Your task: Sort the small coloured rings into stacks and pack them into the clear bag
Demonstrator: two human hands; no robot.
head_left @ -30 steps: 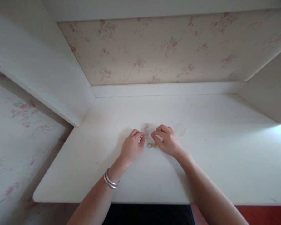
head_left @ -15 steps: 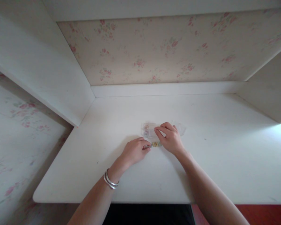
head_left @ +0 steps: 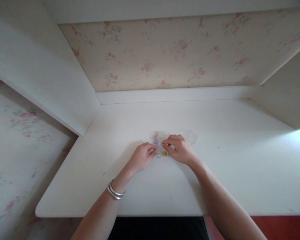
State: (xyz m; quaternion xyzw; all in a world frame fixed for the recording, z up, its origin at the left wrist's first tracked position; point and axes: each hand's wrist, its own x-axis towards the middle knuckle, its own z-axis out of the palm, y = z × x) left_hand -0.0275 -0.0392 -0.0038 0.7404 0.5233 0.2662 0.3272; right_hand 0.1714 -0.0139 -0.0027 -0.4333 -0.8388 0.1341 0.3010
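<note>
Grip of the right hand: thumb and finger nearly closed over the right part of a clear packet. Grip of the left hand: fingertips drawn together beside the packet's near-left corner. Whether either grip grasps the packet, a small part or nothing, I cannot tell from here.

The packet lies flat on the desk, with small rings inside its left part. On the near side, a thin silver ring lies just beside the left fingertips; gold rings lie to its right, under the right hand. A second clear wrapper lies beyond that hand. Bangles circle the left wrist.

Risk: a low sweep of either hand could knock the silver ring or gold rings out of place. A sharp tug at the packet could drag it sideways or spill its contents, if it is open.

Limits of view: the right hand covers part of the packet. The packet's opening and the number of gold rings cannot be made out.
</note>
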